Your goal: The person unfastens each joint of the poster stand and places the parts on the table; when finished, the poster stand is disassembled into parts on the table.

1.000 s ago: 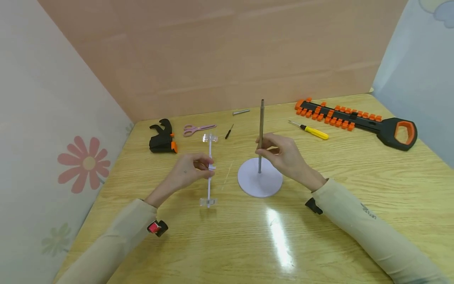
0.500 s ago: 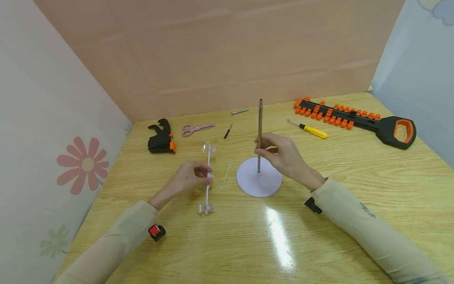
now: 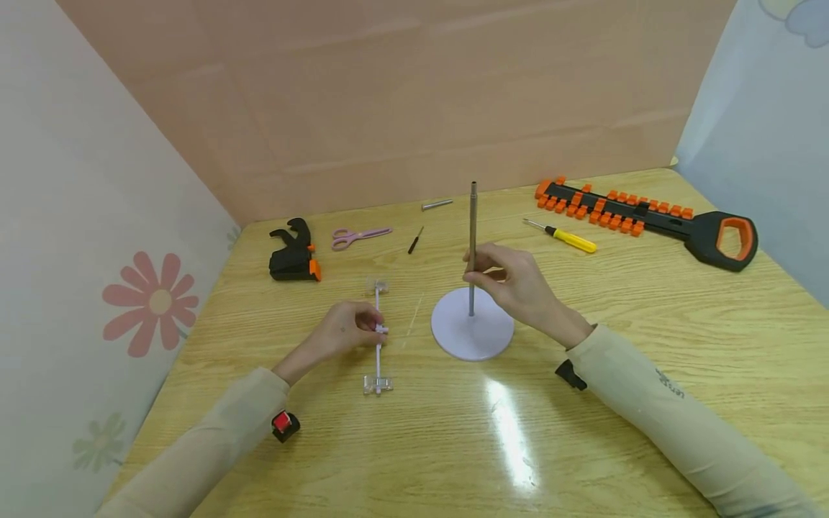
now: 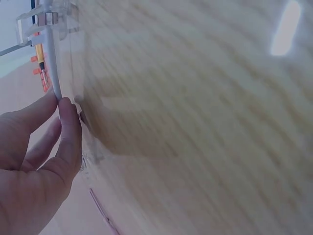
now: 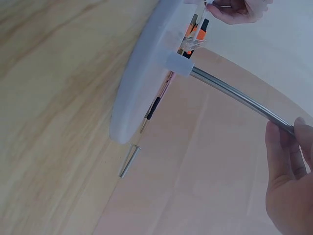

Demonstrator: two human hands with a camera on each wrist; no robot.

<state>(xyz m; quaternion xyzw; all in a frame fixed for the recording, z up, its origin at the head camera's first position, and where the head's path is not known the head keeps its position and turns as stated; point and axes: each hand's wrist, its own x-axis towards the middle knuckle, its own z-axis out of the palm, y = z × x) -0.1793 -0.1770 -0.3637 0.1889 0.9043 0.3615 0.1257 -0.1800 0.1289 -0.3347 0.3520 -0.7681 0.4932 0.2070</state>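
Note:
My left hand (image 3: pixel 345 329) pinches the middle of a thin white rod (image 3: pixel 378 363) that has a clear plastic clip (image 3: pixel 378 385) at each end. The rod is low over the table, left of the stand; whether it touches the wood I cannot tell. In the left wrist view, thumb and fingertips close on the white rod (image 4: pixel 50 63). With my right hand (image 3: pixel 518 282) I grip a metal pole (image 3: pixel 473 223) about halfway up. It stands upright in a round white base (image 3: pixel 471 344) on the table. The right wrist view shows the pole (image 5: pixel 234 93) set in a short collar on the base.
Behind lie a black clamp-like tool (image 3: pixel 294 253), pink scissors (image 3: pixel 356 236), a small black screwdriver (image 3: pixel 416 241) and a metal bolt (image 3: pixel 437 205). A yellow screwdriver (image 3: pixel 570 239) and a long black-and-orange rack (image 3: pixel 648 216) are at right. Walls rise behind and on both sides.
My left hand has lowered the white rod and brought it a little nearer to me. The right hand keeps its grip on the pole, and the stand has not moved.

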